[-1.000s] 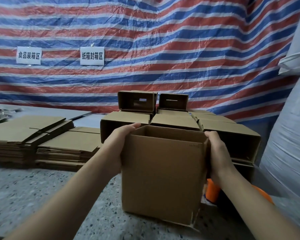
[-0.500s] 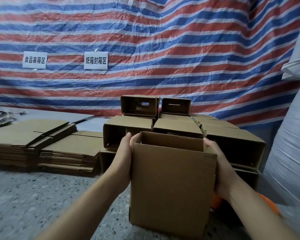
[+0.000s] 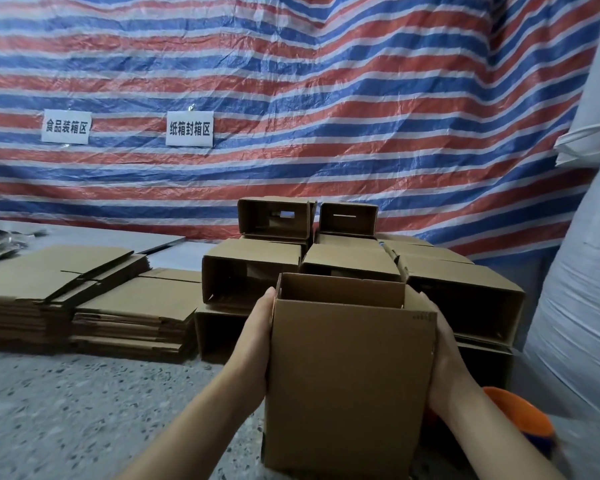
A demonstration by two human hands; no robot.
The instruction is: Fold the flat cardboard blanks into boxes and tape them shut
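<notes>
Holding the box upright btwn both palms: left hand flat on its left wall, right hand on the right wall, fingers straight & pressing, not curled round. Long axis vertical, open end up, base at the floor, just in front of the folded boxes. Both hands equally near; flat blanks lie to the left.
</notes>
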